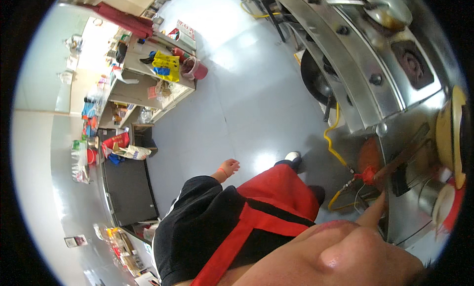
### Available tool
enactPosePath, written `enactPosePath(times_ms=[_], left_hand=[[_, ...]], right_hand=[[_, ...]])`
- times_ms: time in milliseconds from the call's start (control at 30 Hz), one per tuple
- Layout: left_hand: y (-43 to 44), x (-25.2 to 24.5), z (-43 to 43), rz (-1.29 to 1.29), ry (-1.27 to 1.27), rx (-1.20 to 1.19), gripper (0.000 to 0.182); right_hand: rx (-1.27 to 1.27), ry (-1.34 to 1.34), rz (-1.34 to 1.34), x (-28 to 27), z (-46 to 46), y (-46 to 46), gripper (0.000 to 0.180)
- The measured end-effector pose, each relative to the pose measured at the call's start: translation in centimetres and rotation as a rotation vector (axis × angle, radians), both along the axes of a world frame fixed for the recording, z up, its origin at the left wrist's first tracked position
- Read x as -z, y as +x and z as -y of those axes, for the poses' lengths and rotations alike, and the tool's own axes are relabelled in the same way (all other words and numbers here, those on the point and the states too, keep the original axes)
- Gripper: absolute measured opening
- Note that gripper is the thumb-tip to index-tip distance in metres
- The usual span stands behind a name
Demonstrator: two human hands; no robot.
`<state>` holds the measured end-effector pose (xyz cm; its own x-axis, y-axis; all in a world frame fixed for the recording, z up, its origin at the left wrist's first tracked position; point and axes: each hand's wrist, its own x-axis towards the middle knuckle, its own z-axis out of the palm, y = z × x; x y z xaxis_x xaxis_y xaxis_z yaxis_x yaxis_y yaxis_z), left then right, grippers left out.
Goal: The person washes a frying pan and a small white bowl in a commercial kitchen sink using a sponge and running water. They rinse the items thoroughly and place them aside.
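Note:
My left hand [230, 167], with an orange-red band at its wrist, hangs over the grey floor with fingers slightly apart and nothing in it. Beyond my face, my right hand [377, 206] reaches towards the steel counter's edge, near a red gas fitting [368, 175] with a yellow hose [331, 145]. My face hides part of that arm, and its grip is unclear. I wear a red apron [277, 189] over black clothes.
A steel stove [392, 97] bears a pan [389, 13]; a black wok [314, 78] sits low beside it. Opposite are white shelves [135, 89], a pink bin [200, 70] and a dark-topped cabinet [127, 189] with bags.

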<state>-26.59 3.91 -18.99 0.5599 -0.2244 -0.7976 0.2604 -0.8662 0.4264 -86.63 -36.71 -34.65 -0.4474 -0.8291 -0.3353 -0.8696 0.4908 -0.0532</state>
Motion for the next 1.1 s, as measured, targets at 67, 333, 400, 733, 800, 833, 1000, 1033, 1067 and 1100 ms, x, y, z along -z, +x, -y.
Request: enactPosePath(times_ms=[67, 333, 400, 733, 800, 833, 1000, 1033, 1067, 1100], left_hand=[[0.2, -1.7, -2.6, -0.003, -0.006, -0.045, 0.029], [3.6, -4.3, -13.6, 0.48, 0.252, -0.027, 0.026], [9.2, -1.2, -12.2, 0.62, 0.371, 0.01, 0.023], [29.0, -1.4, -7.9, 0.585, 0.222, -0.221, 0.023], [32.9, -3.0, -2.5, 0.581, 0.056, -0.266, 0.025], [33.8, -4.1, -1.9, 0.532, -0.046, -0.407, 0.023], [39.0, -3.7, 1.1, 0.2, -0.479, -0.787, 0.019], [40.2, -3.8, 2.3, 0.157, -0.496, -0.793, 0.018], [41.4, -3.8, 4.2, 0.124, -0.526, -0.853, 0.018], [42.4, -4.6, 5.7, 0.103, -0.553, -0.923, 0.018]], right_hand=[[-0.006, 0.021, 0.036, -2.0, -1.7, 1.1, 0.042], [-0.478, 0.225, 0.54, -11.4, -9.9, 15.0, 0.032], [-0.641, 0.18, 0.717, -16.7, -10.3, 23.1, 0.028], [-1.797, -0.609, 0.712, -55.3, 6.6, 73.4, 0.025], [-1.884, -0.875, 0.441, -64.2, 10.2, 78.6, 0.031], [-1.914, -1.04, 0.329, -68.7, 10.4, 82.5, 0.033], [-1.757, -1.572, -0.102, -84.5, 15.4, 99.0, 0.038], [-1.67, -1.686, -0.198, -86.8, 17.6, 101.6, 0.038], [-1.613, -1.763, -0.325, -89.7, 19.4, 103.7, 0.038], [-1.565, -1.724, -0.375, -92.6, 19.7, 105.4, 0.036]])
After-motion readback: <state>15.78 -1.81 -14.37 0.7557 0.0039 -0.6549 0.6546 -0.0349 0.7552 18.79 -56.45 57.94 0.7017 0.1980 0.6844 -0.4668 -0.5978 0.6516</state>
